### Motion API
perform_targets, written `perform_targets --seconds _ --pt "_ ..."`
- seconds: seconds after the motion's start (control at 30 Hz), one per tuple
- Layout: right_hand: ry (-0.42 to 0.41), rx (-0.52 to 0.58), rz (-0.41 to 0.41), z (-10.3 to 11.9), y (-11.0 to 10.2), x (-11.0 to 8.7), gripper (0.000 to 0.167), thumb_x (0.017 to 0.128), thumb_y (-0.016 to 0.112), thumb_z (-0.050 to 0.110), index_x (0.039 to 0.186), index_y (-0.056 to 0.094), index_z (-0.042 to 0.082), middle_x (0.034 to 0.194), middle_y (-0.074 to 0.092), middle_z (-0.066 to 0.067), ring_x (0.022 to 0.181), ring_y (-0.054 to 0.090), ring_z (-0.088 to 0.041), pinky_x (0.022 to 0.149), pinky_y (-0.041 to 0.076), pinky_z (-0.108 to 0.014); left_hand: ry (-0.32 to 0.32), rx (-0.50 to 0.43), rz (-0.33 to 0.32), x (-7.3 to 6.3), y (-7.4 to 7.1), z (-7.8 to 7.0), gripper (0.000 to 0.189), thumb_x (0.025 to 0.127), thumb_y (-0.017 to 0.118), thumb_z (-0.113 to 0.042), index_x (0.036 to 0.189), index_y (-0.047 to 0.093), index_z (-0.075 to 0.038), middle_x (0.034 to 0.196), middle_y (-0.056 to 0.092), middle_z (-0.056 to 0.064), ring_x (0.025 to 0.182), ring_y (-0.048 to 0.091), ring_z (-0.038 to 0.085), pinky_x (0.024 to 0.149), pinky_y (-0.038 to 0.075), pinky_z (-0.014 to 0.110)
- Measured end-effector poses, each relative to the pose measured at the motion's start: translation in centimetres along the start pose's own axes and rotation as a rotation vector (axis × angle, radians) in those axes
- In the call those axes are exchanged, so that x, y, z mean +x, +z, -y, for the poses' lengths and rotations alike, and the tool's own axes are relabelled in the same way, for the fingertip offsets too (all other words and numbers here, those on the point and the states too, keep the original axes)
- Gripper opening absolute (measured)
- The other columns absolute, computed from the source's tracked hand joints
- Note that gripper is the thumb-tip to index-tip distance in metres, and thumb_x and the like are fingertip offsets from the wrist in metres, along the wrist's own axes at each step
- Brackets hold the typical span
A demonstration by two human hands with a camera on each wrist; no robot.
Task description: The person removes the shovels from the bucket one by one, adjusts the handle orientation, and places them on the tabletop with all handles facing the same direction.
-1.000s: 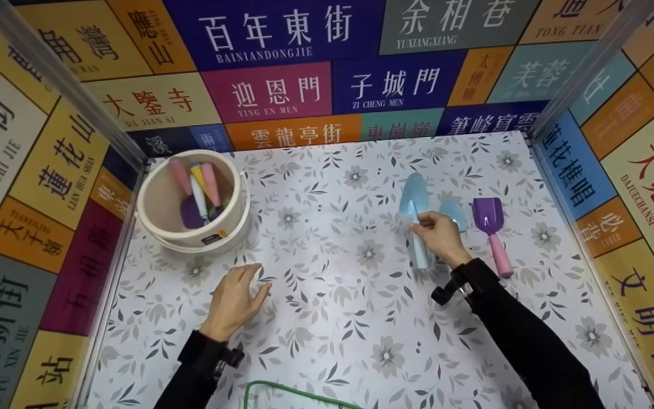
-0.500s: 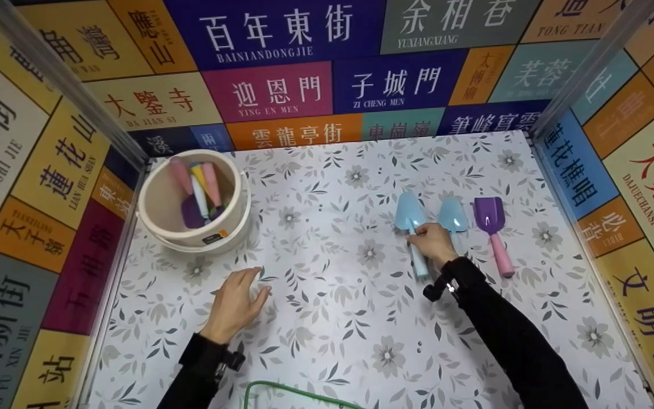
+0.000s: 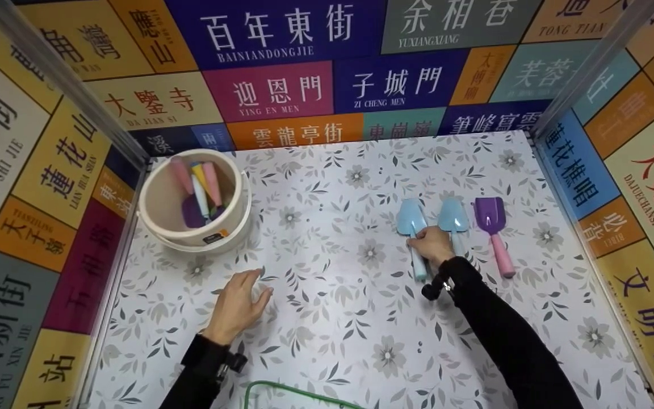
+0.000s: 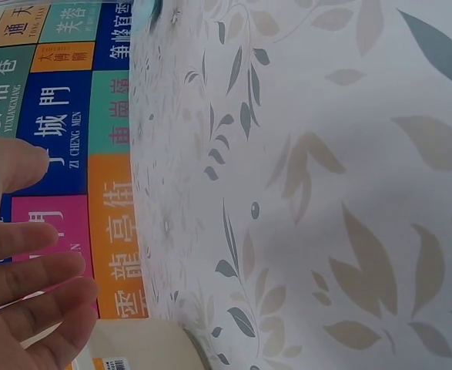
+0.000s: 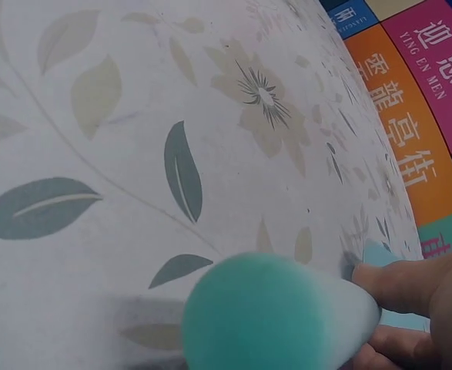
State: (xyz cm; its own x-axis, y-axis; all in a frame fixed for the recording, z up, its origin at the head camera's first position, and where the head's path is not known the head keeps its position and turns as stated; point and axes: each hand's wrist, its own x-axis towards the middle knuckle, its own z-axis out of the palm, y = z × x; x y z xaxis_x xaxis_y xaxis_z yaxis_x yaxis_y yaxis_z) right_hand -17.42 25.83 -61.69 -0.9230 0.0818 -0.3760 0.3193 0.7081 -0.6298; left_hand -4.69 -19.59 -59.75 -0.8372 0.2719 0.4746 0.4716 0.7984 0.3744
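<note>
My right hand (image 3: 434,244) pinches the upper handle of a light blue toy shovel (image 3: 412,217), which lies on the table with its blade away from me. In the right wrist view the rounded teal end of its handle (image 5: 256,316) fills the foreground. Just right of it lies a second light blue shovel (image 3: 453,215), its handle partly hidden by the hand. Farther right is a purple shovel (image 3: 490,215) with a pink handle. My left hand (image 3: 237,307) hovers with relaxed fingers over the table, holding nothing; the left wrist view shows its loosely bent fingers (image 4: 41,289).
A cream bucket (image 3: 151,199) stands at the back left, with several toy tools (image 3: 199,190) inside. A green cord-like strip (image 3: 298,389) lies at the table's front edge. Printed panels (image 3: 281,91) wall the flower-patterned table (image 3: 327,272) at the back and sides.
My right hand has brought the light blue shovel toward me and down, beside the second light blue one, which is now less covered. The left hand has hardly moved.
</note>
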Motion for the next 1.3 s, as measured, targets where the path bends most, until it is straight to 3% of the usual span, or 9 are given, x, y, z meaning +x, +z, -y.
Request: perform_targets --seconds 0.3,0.57,0.83,1.0,1.17,1.3 --pt "-0.015 -0.033 -0.018 0.2 0.3 -0.1 0.033 0.094 0.072 0.025 0.105 0.070 -0.006 0.102 0.071 -0.018 0.084 0.062 -0.025 0.068 0.047 -0.025 0.000 0.015 0.015 0.0 0.1 -0.2 0.039 0.086 0.083 -0.013 0.118 0.070 0.006 0.107 0.073 0.022 0.098 0.071 0.037 0.083 0.061 0.048" --pt "-0.020 -0.034 -0.008 0.0 0.3 0.0 0.033 0.093 0.072 0.024 0.104 0.068 -0.007 0.105 0.070 -0.022 0.068 0.059 -0.020 0.052 0.047 -0.023 0.003 0.019 0.017 0.0 0.1 -0.3 0.039 0.087 0.083 -0.013 0.118 0.070 0.006 0.107 0.073 0.021 0.098 0.070 0.036 0.084 0.061 0.048" --pt "-0.031 -0.071 0.002 0.1 0.0 -0.1 0.035 0.095 0.070 0.026 0.107 0.067 -0.007 0.107 0.070 -0.023 0.081 0.063 -0.028 0.059 0.048 -0.025 -0.007 0.027 0.028 0.0 -0.1 -0.5 0.039 0.087 0.082 -0.014 0.119 0.070 0.005 0.109 0.073 0.020 0.100 0.070 0.037 0.085 0.060 0.048" --pt "-0.040 -0.098 0.016 0.6 -0.9 -0.8 0.042 0.097 0.066 0.031 0.119 0.065 -0.005 0.118 0.071 -0.026 0.095 0.068 -0.035 0.077 0.054 -0.036 0.002 0.017 0.009 0.1 0.0 -0.5 0.038 0.086 0.082 -0.013 0.118 0.070 0.005 0.107 0.073 0.020 0.099 0.070 0.037 0.084 0.061 0.048" --pt "-0.154 -0.117 0.024 1.1 -2.7 -2.0 0.053 0.102 0.064 0.033 0.136 0.057 -0.006 0.125 0.068 -0.029 0.106 0.069 -0.042 0.091 0.055 -0.051 0.011 0.019 0.000 0.2 -0.1 -0.5 0.039 0.086 0.083 -0.013 0.118 0.070 0.005 0.106 0.073 0.021 0.098 0.070 0.037 0.084 0.061 0.048" --pt "-0.286 -0.107 0.001 1.2 -4.2 -3.4 0.054 0.102 0.066 0.031 0.138 0.056 -0.008 0.123 0.067 -0.030 0.112 0.066 -0.046 0.096 0.053 -0.057 0.031 0.022 -0.001 0.4 -0.3 -0.6 0.039 0.086 0.083 -0.012 0.118 0.070 0.006 0.107 0.073 0.021 0.097 0.070 0.036 0.083 0.061 0.047"
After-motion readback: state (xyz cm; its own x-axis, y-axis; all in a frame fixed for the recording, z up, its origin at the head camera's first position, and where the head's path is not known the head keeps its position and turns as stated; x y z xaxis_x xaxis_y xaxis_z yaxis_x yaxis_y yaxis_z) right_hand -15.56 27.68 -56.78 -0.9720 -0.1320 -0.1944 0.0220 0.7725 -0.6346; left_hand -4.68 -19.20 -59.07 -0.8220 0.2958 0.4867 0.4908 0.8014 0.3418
